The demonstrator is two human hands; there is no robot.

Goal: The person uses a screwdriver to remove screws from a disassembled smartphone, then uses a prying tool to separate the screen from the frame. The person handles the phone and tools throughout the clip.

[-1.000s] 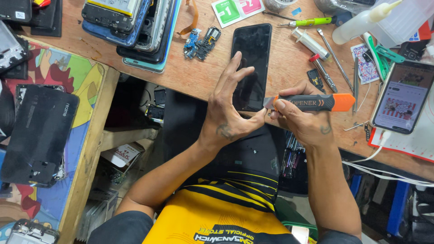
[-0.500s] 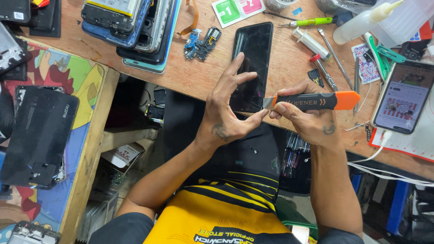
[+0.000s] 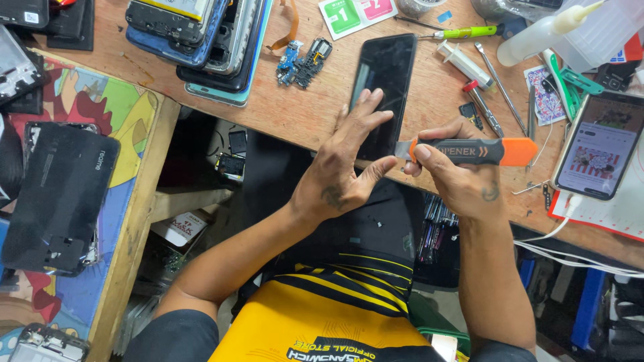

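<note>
your left hand (image 3: 345, 164) lies spread and open on the black phone (image 3: 384, 84), fingers fanned across the lower part of its dark glass and the thumb stretched toward the right edge, a hold that pins the phone flat on the wooden workbench (image 3: 288, 114) so it does not slide. your right hand (image 3: 456, 177) is closed around the orange and grey opening tool (image 3: 469, 151), thumb and fingers wrapped along the handle, with its thin metal blade meeting the phone's right edge just beside your left thumb; whether the blade is already in the seam or only against it is hard to tell from this angle. the phone sits near the front edge of the bench, its long side pointing away from you. further out, a small circuit board (image 3: 302, 60) lies to the left of the phone, and beyond it a stack of opened phone frames (image 3: 201, 40). to the right lie a green-handled screwdriver (image 3: 463, 31), a syringe (image 3: 463, 64), a clear squeeze bottle (image 3: 543, 33) and a lit phone (image 3: 600, 144) on a cable.
</note>
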